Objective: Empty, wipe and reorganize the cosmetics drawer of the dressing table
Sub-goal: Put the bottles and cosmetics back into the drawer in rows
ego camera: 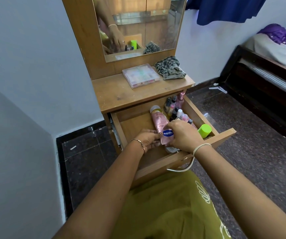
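The wooden drawer [223, 135] of the dressing table stands pulled out. A pink Vaseline lotion bottle [159, 122] lies lengthwise in its middle, cap end away from me. My left hand [147, 139] and my right hand [183, 135] both grip the bottle's near end. Several small cosmetic bottles [175, 107] stand along the drawer's right side. A container with a lime-green cap [204, 130] stands in the near right corner. A round jar [171, 149] shows partly under my right hand. The drawer's left part shows bare wood.
On the dressing table top [118, 94] lie a clear plastic box [141, 75] and a crumpled patterned cloth [170, 67]. A mirror [138, 26] rises behind. A bed [268, 66] stands to the right, a grey wall to the left, dark tiled floor around.
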A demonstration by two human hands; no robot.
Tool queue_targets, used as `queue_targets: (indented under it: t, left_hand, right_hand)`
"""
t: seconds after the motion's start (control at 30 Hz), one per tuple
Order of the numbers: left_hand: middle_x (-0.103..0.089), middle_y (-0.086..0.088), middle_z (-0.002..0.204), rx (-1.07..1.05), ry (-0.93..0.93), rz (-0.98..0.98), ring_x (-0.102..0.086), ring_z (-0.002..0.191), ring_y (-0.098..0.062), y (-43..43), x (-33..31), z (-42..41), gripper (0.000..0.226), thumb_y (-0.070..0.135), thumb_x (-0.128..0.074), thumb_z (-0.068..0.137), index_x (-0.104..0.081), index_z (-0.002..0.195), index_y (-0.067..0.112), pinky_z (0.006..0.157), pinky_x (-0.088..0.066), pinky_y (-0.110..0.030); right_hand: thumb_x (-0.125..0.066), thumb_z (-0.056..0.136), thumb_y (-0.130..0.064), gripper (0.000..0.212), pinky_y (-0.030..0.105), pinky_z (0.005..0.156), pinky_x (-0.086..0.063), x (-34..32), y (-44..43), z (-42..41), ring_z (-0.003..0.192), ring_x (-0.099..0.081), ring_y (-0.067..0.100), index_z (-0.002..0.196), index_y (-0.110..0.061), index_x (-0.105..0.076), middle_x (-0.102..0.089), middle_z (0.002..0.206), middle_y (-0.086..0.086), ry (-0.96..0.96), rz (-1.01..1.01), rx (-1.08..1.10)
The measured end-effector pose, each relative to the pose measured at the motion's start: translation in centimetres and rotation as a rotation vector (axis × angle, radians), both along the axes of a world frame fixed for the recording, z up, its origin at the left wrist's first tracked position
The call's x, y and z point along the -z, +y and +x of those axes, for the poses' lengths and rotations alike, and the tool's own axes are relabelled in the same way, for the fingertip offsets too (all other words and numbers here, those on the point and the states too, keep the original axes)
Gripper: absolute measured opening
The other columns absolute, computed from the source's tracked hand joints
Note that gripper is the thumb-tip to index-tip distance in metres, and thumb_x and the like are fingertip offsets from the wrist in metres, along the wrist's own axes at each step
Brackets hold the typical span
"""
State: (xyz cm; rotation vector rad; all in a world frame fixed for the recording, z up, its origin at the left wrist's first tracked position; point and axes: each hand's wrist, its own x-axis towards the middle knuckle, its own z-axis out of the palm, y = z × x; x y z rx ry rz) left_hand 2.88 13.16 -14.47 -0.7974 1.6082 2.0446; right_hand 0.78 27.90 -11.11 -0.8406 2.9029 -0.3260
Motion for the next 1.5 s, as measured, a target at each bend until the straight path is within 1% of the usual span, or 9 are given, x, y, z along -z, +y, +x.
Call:
queue_targets:
  t: [0.17, 0.27, 0.4, 0.47, 0.8, 1.03, 1.17, 1.3, 1.5]
  left_hand:
    - [-0.066, -0.006, 0.063, 0.052, 0.032, -0.004, -0.06, 0.046, -0.007, -0.3, -0.3, 0.4, 0.008, -0.002, -0.056, 0.091, -0.058, 0.09, 0.006, 0.048, -0.051, -0.017]
    - [-0.063, -0.006, 0.076, 0.137, 0.042, -0.239, -0.06, 0.051, -0.009, 0.0, 0.0, 0.4, 0.019, 0.001, -0.049, 0.094, -0.058, 0.111, 0.003, 0.049, -0.049, -0.019]
    - [-0.063, -0.004, 0.11, 0.371, 0.092, -0.587, -0.062, 0.099, -0.024, 0.8, 0.4, 0.8, 0.049, 0.015, -0.073, 0.078, -0.054, 0.124, 0.011, 0.085, -0.053, -0.035]
    - [-0.065, -0.005, 0.119, 0.423, 0.131, -0.649, -0.06, 0.108, -0.025, 1.3, 0.3, 0.9, 0.059, 0.021, -0.081, 0.07, -0.057, 0.122, 0.013, 0.096, -0.05, -0.04]
    - [-0.069, -0.012, 0.111, 0.406, 0.257, -0.859, -0.063, 0.1, -0.03, 2.5, 0.1, 0.0, 0.049, 0.045, -0.074, 0.074, -0.066, 0.111, 0.014, 0.085, -0.052, -0.037]
    - [-0.068, -0.006, 0.112, 0.57, 0.157, -0.88, -0.063, 0.102, -0.025, 1.4, -0.3, -0.4, 0.05, 0.028, -0.084, 0.068, -0.064, 0.111, 0.014, 0.091, -0.051, -0.038]
    - [-0.068, -0.005, 0.114, 0.686, 0.081, -0.896, -0.062, 0.104, -0.022, -0.4, -0.6, 0.0, 0.046, 0.025, -0.083, 0.071, -0.066, 0.112, 0.014, 0.093, -0.051, -0.036]
    - [-0.068, -0.008, 0.113, 0.761, 0.03, -0.904, -0.063, 0.094, -0.022, -2.1, -1.1, 0.3, 0.045, 0.02, -0.081, 0.073, -0.066, 0.114, 0.01, 0.073, -0.053, -0.03]
    - [-0.065, -0.009, 0.119, 0.655, 0.083, -0.967, -0.06, 0.109, -0.025, -1.5, -0.9, 0.2, 0.03, 0.017, -0.067, 0.086, -0.065, 0.115, 0.01, 0.094, -0.05, -0.034]
  right_hand:
    - [-0.073, 0.076, -0.022, 0.043, 0.031, 0.085, -0.053, -0.8, 0.0, 0.0, 0.102, -0.058, 0.019, 0.118, -0.023, -0.063, -0.062, 0.107, 0.001, 0.02, 0.067, -0.079]
    - [-0.071, 0.077, -0.016, 0.045, 0.03, 0.085, -0.053, -1.2, 0.2, 0.1, 0.103, -0.058, 0.019, 0.121, -0.022, -0.063, -0.063, 0.11, 0.002, 0.009, 0.073, -0.07]
    - [-0.069, 0.078, -0.01, 0.046, 0.028, 0.083, -0.051, -1.3, 0.3, 0.1, 0.102, -0.058, 0.019, 0.122, -0.022, -0.062, -0.063, 0.111, 0.002, -0.013, 0.061, -0.049]
    - [-0.07, 0.077, -0.011, 0.046, 0.028, 0.083, -0.051, -1.3, 0.3, 0.1, 0.101, -0.057, 0.018, 0.121, -0.022, -0.063, -0.062, 0.11, 0.001, -0.013, 0.058, -0.042]
    - [-0.072, 0.076, -0.012, 0.046, 0.029, 0.082, -0.051, -0.6, 0.6, 0.2, 0.1, -0.057, 0.02, 0.12, -0.021, -0.062, -0.061, 0.108, 0.003, -0.018, 0.042, 0.002]
    - [-0.069, 0.079, -0.01, 0.044, 0.03, 0.081, -0.053, -0.7, 0.4, 0.1, 0.098, -0.056, 0.019, 0.121, -0.02, -0.06, -0.061, 0.107, 0.003, -0.001, 0.071, -0.007]
    - [-0.068, 0.079, -0.008, 0.067, 0.032, 0.082, -0.051, -1.0, 0.2, 0.3, 0.108, -0.055, 0.021, 0.139, -0.027, -0.045, -0.057, 0.117, 0.002, -0.011, 0.118, -0.039]
    - [-0.064, 0.081, -0.009, 0.076, 0.032, 0.074, -0.049, -1.4, -0.3, 0.1, 0.108, -0.055, 0.023, 0.145, -0.037, -0.033, -0.048, 0.123, 0.003, -0.001, 0.235, -0.12]
    - [-0.064, 0.084, -0.01, 0.07, 0.031, 0.071, -0.048, -1.6, -1.0, -0.1, 0.107, -0.056, 0.024, 0.144, -0.036, -0.037, -0.037, 0.135, 0.007, 0.012, 0.396, -0.201]
